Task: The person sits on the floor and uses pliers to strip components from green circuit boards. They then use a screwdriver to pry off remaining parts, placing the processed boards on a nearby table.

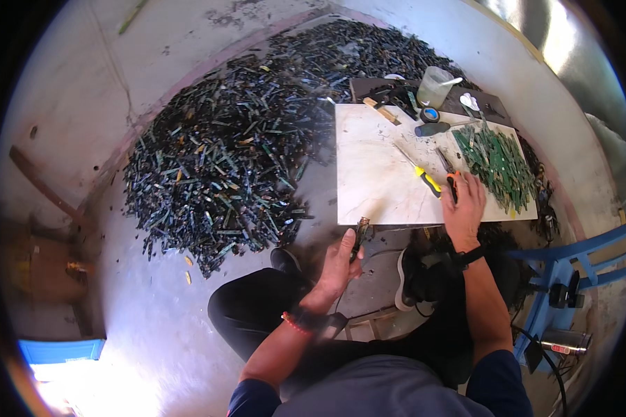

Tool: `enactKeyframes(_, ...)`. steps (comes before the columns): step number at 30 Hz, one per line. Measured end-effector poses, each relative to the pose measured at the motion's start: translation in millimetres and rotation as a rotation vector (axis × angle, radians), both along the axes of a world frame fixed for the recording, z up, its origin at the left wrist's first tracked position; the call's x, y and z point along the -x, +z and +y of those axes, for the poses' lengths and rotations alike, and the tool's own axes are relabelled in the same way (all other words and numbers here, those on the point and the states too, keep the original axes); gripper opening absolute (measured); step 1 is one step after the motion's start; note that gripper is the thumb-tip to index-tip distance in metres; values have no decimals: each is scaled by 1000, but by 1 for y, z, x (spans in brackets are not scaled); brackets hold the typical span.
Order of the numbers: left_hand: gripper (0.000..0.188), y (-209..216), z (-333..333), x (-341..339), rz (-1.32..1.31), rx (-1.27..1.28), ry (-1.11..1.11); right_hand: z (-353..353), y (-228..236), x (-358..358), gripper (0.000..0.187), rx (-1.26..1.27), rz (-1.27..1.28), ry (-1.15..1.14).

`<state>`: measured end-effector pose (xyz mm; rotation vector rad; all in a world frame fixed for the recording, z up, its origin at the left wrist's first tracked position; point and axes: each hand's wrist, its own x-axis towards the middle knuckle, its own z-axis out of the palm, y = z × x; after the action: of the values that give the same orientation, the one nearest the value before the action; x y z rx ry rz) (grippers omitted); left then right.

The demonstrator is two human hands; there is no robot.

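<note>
Just below frame center, the left hand (339, 264) is pinching a dark strip (359, 235), running near-vertical in frame; to its upper right, the right hand (465, 203) is touching an orange-handled tool (452, 182), grip unclear.

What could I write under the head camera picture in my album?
Left hand holding a dark piece, right hand at an orange-handled tool, beside green strips.

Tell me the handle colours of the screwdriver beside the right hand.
The handle is yellow and black, best seen in head view.
</note>
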<state>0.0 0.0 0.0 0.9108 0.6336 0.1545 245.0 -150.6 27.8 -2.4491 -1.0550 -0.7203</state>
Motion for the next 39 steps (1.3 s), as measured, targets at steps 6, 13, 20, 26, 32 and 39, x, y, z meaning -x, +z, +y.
enactKeyframes(6,57,0,-40,36,-98,147,155,-32,8,-4,45,71,160,-105)
enactKeyframes(13,55,7,-93,73,-40,9,189,-43,-2,-12,36,-65,85,-67)
enactKeyframes(20,54,9,-100,88,-103,-71,244,-97,82,124,45,-899,1892,552)
enactKeyframes(26,54,6,-103,94,-42,-2,235,-126,56,212,39,-801,2229,672)
enactKeyframes(32,54,0,-106,93,-35,11,253,-130,59,212,37,-333,2182,729)
enactKeyframes(39,53,-3,-113,85,-22,-46,235,-133,65,214,39,6,1991,604)
